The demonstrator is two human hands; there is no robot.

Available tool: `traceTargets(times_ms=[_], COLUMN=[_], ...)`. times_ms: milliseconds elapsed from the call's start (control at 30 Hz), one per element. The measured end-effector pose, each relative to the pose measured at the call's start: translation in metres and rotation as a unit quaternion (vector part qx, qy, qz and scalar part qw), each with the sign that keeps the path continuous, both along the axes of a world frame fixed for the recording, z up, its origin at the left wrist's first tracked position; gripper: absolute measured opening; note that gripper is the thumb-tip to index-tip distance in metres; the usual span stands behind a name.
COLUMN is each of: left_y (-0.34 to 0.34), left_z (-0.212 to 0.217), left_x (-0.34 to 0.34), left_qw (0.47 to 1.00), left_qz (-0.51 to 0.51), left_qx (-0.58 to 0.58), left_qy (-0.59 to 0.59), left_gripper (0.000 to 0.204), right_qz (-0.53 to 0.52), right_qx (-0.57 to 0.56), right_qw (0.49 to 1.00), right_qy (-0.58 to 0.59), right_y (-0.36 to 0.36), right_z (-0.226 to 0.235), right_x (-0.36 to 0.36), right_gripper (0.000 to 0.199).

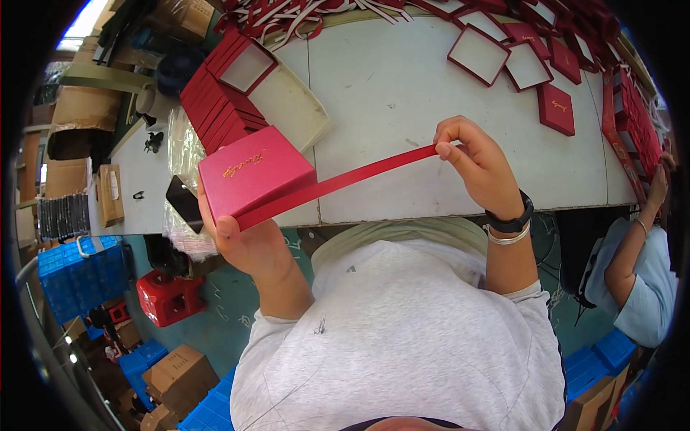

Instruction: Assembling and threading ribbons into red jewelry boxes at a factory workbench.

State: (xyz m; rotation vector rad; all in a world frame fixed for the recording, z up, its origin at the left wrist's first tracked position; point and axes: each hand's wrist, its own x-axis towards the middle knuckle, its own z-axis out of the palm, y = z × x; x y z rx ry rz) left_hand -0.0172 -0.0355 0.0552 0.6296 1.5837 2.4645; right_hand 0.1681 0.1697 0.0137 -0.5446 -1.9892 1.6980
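A pinkish-red gift box [253,170] with gold lettering on its top is gripped by my left hand [251,248], the thumb pressed at its near edge. From under that thumb a red ribbon [359,172] stretches along the box's near side and out to the right. Its far end is pinched between the thumb and fingers of my right hand [478,154], which wears a black band and a light bangle at the wrist. The ribbon looks taut above the white table [388,108].
Stacked red box parts [223,108] stand at the left beside a pale tray [295,108]. Loose red-and-white ribbons [309,18] lie at the back. Open red box parts [480,54] are scattered at the back right. A phone [185,203] lies at left; another person's arm [640,230] reaches in at right.
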Motion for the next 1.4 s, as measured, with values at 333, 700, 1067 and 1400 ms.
traceTargets(times_ms=[333,700,1067,1400], left_y=[-0.003,0.001,0.000,0.004], left_z=[-0.010,-0.020,-0.019,-0.013], left_x=[0.001,-0.009,-0.003,0.002], left_qw=[0.995,0.996,0.987,0.915], left_qz=[-0.048,-0.036,-0.071,-0.177], left_qx=[0.062,0.053,0.105,0.201], left_qy=[-0.063,-0.068,-0.099,-0.301], left_gripper=[0.056,0.046,0.047,0.048], right_qz=[-0.015,-0.042,-0.049,-0.026], right_qx=[-0.012,0.027,0.011,-0.010], right_qw=[1.000,0.999,0.999,0.999], right_qy=[0.011,0.022,0.016,0.041], right_y=[0.006,0.005,0.007,0.005], right_z=[-0.002,0.016,0.005,0.002], right_x=[-0.003,0.008,0.000,-0.012], right_gripper=[0.012,0.011,0.013,0.013])
